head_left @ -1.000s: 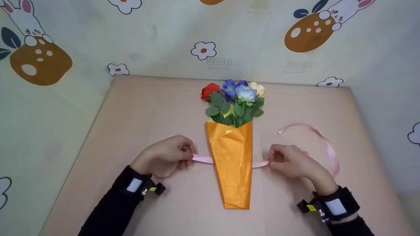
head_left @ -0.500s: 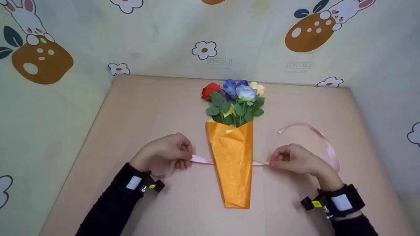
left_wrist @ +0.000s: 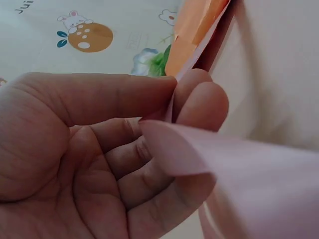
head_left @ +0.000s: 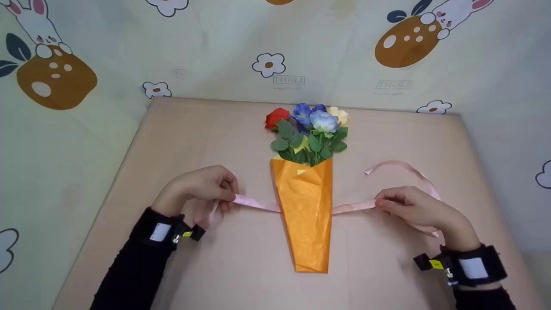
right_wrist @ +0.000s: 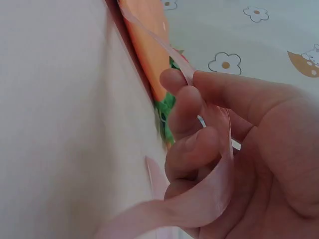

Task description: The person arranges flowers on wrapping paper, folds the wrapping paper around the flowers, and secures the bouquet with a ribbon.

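Two hands, one ribbon. Left hand [head_left: 200,187] pinched the pink ribbon [head_left: 258,203] between thumb and fingertips, remaining fingers loosely curled; right hand [head_left: 419,209] did likewise, the slack dropping past its curled fingers. The two ribbon spans ran fairly straight from the hands to opposite edges of the orange wrapper [head_left: 303,215], and none crossed its front, so I judged it to pass underneath. The wrapper lay on the tabletop [head_left: 206,142] between the hands, flowers [head_left: 320,122] pointing away from the person.

Risks, in my judgement: an uneven pull could draw the ribbon sideways under the wrapper, leaving one tail short, or swing the bouquet askew. Pulling too hard might crease or tear the wrapper, which looked thin. Satin-like ribbon could slip from such a light pinch. The loose tail [head_left: 402,163] curving beyond the right hand could twist or snag. Exact lengths of the tails: could not tell.
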A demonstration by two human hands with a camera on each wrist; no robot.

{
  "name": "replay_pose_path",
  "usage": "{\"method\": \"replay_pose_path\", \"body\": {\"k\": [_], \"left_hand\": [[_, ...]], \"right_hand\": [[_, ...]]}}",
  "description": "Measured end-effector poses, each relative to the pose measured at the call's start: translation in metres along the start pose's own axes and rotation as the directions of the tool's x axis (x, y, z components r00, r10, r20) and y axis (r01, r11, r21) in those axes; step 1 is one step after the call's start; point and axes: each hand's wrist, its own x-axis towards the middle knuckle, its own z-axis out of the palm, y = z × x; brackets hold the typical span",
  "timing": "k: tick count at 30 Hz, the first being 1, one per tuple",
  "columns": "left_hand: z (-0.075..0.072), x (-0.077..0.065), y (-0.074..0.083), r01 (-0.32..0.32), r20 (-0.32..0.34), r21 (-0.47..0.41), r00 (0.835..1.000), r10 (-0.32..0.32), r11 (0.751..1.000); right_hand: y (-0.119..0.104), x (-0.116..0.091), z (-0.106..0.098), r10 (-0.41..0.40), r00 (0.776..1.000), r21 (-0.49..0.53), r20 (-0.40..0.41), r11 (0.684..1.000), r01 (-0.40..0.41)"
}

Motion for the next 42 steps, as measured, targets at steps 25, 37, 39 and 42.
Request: {"method": "replay_pose_path", "body": {"k": [25,37,39,42], "left_hand": [[-0.034,-0.034,-0.003,0.192,-0.140,0.204,0.976,-0.165,0.960],[-0.020,-0.021,-0.021,0.203,-0.302,0.430,0.951,-0.072,0.880],[-0.013,-0.022,-0.024,0.209,-0.331,0.446,0.942,-0.056,0.870],[-0.002,-0.023,-0.028,0.208,-0.371,0.516,0.928,-0.002,0.831]], "right_hand": [[0.019,-0.026,-0.036,0.153,0.988,0.012,0.029,0.988,-0.153],[0.022,-0.014,-0.024,0.278,0.954,-0.083,-0.110,0.954,-0.287],[0.023,-0.013,-0.022,0.267,0.957,-0.093,-0.116,0.956,-0.278],[0.025,-0.013,-0.019,0.247,0.963,-0.095,-0.110,0.962,-0.257]]}}
